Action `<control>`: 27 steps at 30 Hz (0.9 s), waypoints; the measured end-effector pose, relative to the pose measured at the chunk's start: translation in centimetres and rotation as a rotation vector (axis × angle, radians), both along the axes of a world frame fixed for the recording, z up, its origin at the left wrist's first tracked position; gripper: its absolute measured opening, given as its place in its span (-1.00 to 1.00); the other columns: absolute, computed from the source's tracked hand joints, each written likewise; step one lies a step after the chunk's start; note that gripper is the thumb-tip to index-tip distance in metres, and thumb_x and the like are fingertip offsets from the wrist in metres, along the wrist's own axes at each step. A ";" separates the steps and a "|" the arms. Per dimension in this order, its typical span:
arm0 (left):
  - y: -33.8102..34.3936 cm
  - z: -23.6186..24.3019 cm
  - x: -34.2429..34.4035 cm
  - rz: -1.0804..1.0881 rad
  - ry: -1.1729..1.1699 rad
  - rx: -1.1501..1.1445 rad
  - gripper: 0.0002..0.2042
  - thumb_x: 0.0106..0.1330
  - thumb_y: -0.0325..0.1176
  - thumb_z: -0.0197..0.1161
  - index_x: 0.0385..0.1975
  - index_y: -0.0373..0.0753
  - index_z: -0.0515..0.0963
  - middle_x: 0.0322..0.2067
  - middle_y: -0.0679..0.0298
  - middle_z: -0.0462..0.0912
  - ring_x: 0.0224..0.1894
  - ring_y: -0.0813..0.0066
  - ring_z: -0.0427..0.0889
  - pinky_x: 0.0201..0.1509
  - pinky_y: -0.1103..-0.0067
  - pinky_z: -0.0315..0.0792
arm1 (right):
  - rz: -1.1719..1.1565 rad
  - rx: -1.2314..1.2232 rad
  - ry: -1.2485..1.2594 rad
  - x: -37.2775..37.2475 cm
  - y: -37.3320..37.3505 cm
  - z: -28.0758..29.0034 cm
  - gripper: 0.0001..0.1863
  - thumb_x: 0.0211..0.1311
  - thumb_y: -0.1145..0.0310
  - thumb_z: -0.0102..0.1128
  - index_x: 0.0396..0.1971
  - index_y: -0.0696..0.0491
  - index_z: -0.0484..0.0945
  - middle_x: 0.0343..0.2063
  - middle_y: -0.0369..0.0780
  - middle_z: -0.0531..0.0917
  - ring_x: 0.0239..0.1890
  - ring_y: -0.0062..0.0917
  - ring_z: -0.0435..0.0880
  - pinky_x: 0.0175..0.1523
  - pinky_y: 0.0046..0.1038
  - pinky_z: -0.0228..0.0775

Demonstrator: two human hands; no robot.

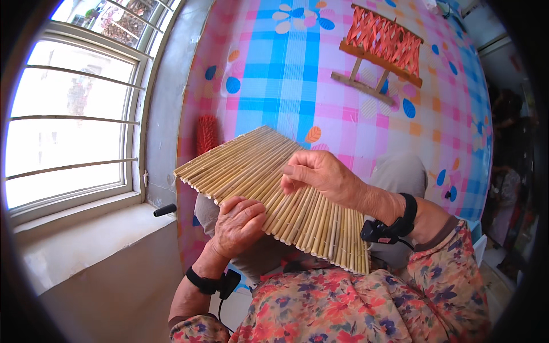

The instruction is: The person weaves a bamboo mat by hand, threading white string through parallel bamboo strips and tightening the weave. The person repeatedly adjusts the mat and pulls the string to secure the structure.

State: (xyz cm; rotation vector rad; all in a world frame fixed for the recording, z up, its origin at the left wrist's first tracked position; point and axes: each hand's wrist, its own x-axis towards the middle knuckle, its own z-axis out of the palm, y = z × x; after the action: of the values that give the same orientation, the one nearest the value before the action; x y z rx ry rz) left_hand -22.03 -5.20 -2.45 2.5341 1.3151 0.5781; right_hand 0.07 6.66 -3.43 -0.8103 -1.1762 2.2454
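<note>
Across my lap lies a mat [246, 177] of thin straw-coloured reed sticks set side by side in a slightly fanned sheet. My left hand [240, 224] is closed on its near edge, fingers on top and the thumb side turned toward the middle. Above the mat's right half, my right hand [317, 171] is closed in a pinch. Whatever it may hold is too small or hidden to make out. Pale stitches show in rows across the sticks near the right end.
A wooden frame [380, 57] wound with red-orange strips rests on the checked, flower-printed cloth [274, 80]. Left of the mat's far corner is a red textured cylinder [207, 134]. A barred window [74, 114] and sill are at left, with a black handle-like piece [164, 210] by the cloth's edge.
</note>
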 end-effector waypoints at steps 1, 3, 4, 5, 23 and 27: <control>-0.1 0.0 -0.1 -0.003 -0.015 -0.009 -0.72 -0.05 -0.38 0.34 -0.28 -0.20 0.53 -0.20 0.29 0.62 -0.10 0.39 0.61 0.14 0.39 0.34 | 0.009 0.317 -0.154 0.7 0.5 0.2 -0.70 0.41 0.25 0.13 -0.41 0.19 0.57 -0.49 -0.27 0.64 -0.47 -0.65 0.59 -0.30 -0.57 0.48; -0.4 -0.1 -0.3 0.006 -0.028 -0.009 -0.71 -0.03 -0.40 0.35 -0.25 -0.20 0.53 -0.19 0.29 0.61 -0.09 0.38 0.61 0.15 0.38 0.34 | 0.098 0.252 -0.216 3.1 0.8 1.1 -0.73 0.38 0.28 0.14 -0.41 0.19 0.59 -0.50 -0.26 0.64 -0.44 -0.64 0.61 -0.28 -0.54 0.47; -0.5 -0.1 -0.4 0.010 -0.036 -0.009 -0.71 -0.01 -0.41 0.35 -0.24 -0.19 0.53 -0.18 0.29 0.61 -0.08 0.37 0.61 0.15 0.38 0.34 | 0.154 0.195 -0.329 4.4 0.8 1.6 -0.74 0.36 0.29 0.15 -0.41 0.19 0.60 -0.51 -0.25 0.63 -0.42 -0.63 0.61 -0.27 -0.52 0.46; -0.5 -0.1 -0.6 -0.040 -0.018 0.001 -0.70 0.02 -0.44 0.35 -0.20 -0.18 0.53 -0.16 0.29 0.59 -0.07 0.36 0.60 0.16 0.37 0.33 | 0.222 0.354 -0.368 5.9 0.7 2.4 -0.76 0.34 0.30 0.16 -0.40 0.18 0.61 -0.51 -0.24 0.63 -0.40 -0.60 0.62 -0.27 -0.51 0.45; -0.5 -1.1 -0.9 -0.090 -0.045 0.128 -0.78 0.10 -0.41 0.31 -0.24 -0.17 0.53 -0.23 0.33 0.63 -0.06 0.38 0.61 0.15 0.32 0.34 | 0.042 1.071 -0.810 16.8 -1.9 8.7 -0.90 0.14 0.43 0.28 -0.44 0.16 0.61 -0.49 -0.16 0.58 -0.40 -0.35 0.59 -0.27 -0.41 0.40; -1.0 -1.3 -0.9 -0.033 -0.030 0.115 -0.71 0.07 -0.45 0.33 -0.17 -0.18 0.53 -0.22 0.34 0.63 0.02 0.38 0.60 0.29 0.21 0.25 | -0.002 0.792 -0.864 21.0 -3.2 9.7 -0.91 0.14 0.47 0.27 -0.41 0.18 0.62 -0.52 -0.20 0.56 -0.45 -0.49 0.55 -0.31 -0.48 0.37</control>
State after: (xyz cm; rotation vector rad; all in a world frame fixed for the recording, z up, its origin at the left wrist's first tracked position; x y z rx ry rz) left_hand -22.93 -6.17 -3.74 2.6221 1.2612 0.7009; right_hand 21.12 3.42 6.28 -1.4252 -2.2051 1.1637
